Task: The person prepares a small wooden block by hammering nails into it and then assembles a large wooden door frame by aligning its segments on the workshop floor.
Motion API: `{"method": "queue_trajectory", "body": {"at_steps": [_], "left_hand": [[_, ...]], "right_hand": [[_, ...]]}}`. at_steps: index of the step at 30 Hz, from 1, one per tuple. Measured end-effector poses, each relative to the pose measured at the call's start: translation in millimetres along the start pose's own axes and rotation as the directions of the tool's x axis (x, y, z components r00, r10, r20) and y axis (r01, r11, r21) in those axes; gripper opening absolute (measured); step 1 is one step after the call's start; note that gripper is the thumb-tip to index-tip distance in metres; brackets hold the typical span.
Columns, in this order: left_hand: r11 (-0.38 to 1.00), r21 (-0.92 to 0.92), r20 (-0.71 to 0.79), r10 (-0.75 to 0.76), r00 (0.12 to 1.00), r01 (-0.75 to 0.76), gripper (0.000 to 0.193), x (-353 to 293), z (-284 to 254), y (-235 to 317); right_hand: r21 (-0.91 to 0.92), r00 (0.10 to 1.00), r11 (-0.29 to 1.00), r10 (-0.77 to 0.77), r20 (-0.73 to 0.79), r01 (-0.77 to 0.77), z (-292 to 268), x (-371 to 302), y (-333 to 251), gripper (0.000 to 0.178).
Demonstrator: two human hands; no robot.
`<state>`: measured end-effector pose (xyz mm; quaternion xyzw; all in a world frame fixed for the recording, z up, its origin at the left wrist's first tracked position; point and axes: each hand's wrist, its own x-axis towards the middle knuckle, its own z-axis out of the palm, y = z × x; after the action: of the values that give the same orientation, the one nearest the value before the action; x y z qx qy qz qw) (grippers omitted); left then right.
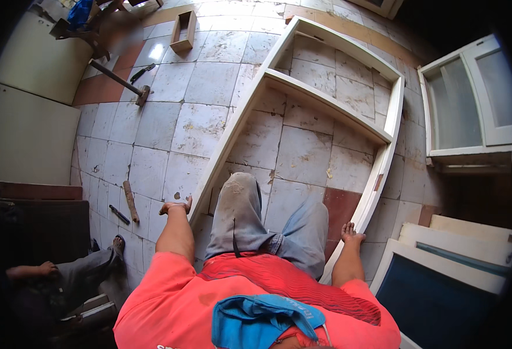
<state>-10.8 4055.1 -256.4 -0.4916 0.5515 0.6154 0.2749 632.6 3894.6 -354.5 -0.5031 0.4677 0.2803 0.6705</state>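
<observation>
A large white-painted wooden frame [305, 95] with one crossbar lies on the tiled floor and reaches back past my knees. My left hand [177, 207] is at the outer side of its left rail, bent at the wrist. Its fingers point away from the wood, apart, and a digit nearest the rail stands up beside it. On the right rail rests my right hand [352, 232], fingers apart against the wood; its underside is hidden. My jeans-clad legs [235, 212] are between the two rails.
To the left are a hammer [142, 94], a wooden stick [129, 200] and a dark tool [119, 214]. A small wooden box [183, 32] lies behind. Glazed window sashes [459, 104] and panels [436, 285] stand at right. Another person's foot [118, 243] shows lower left.
</observation>
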Motion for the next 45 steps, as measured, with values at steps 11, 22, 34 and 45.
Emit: {"method": "queue_trajectory", "body": {"at_steps": [11,22,34,45], "left_hand": [[0.070,0.568,0.820,-0.126,0.558,-0.820,0.057,-159.4,-109.4,82.6],[0.838,0.246,0.137,0.467,0.874,-0.487,0.036,-179.8,-391.6,251.7],[0.984,0.181,-0.292,0.054,0.955,0.000,0.056,-177.1,-562.8,56.7],[0.645,0.748,-0.085,0.328,0.941,-0.157,0.070,-195.7,-448.3,9.9]], "right_hand": [[-0.693,0.684,-0.143,0.391,0.616,0.707,142.1,-357.6,140.7,0.049],[0.004,0.583,-0.593,0.792,0.182,0.805,86.8,-481.6,283.5,0.041],[0.316,0.345,-0.324,0.939,-0.010,0.892,9.7,-627.6,388.8,0.040],[0.288,0.420,-0.396,0.907,-0.024,0.872,174.7,-561.0,299.1,0.040]]}}
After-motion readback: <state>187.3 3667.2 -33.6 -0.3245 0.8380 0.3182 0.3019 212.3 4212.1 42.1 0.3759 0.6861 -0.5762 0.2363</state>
